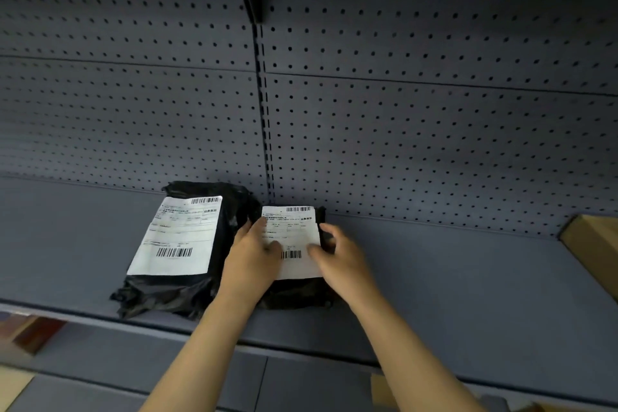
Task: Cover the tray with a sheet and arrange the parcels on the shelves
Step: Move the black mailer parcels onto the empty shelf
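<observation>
Two black plastic parcels with white shipping labels lie side by side on the grey-blue shelf (468, 271). The larger parcel (177, 244) is on the left. On the smaller parcel (294, 231), just to its right, rest both my hands. My left hand (254, 257) lies flat on that parcel's left edge, fingers on the label. My right hand (337, 257) touches its right side with the fingers apart and slightly blurred. The tray and the sheet are out of sight.
A perforated back panel (401, 110) rises behind the shelf, with a slotted upright (264, 94) in the middle. A brown cardboard box (592, 241) sits at the shelf's right end. A lower shelf (167, 371) and more cardboard (381, 388) show below.
</observation>
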`<state>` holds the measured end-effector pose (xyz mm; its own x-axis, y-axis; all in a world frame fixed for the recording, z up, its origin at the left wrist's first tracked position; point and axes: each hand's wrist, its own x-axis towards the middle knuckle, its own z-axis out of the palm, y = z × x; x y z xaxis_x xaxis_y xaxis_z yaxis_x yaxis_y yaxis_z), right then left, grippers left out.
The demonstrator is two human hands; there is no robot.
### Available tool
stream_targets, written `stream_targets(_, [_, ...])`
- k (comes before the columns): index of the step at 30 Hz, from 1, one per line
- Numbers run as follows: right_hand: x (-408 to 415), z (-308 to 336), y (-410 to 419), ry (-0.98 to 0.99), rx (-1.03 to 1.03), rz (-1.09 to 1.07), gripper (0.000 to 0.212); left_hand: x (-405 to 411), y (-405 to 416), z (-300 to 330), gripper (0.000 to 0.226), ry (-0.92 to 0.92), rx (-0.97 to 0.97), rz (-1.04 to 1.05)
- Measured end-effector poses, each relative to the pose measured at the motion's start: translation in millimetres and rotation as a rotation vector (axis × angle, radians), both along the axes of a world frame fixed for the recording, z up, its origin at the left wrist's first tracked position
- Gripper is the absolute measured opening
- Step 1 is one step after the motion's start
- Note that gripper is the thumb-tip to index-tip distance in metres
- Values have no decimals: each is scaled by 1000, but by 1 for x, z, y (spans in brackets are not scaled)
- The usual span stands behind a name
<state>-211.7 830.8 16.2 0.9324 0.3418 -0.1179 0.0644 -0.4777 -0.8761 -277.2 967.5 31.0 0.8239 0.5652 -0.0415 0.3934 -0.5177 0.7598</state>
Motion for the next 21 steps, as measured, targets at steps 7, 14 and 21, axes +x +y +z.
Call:
stream_targets(7, [2, 10, -2, -100, 1, -49, 54, 3, -7, 2, 58, -166, 281, 36])
stream_targets(14, [5, 55, -56, -133, 177, -166, 56, 27, -57, 33, 40, -361, -2, -67])
stream_targets(21, [9, 76, -146, -154, 220, -248, 55, 44, -150, 48, 45, -383, -256, -159])
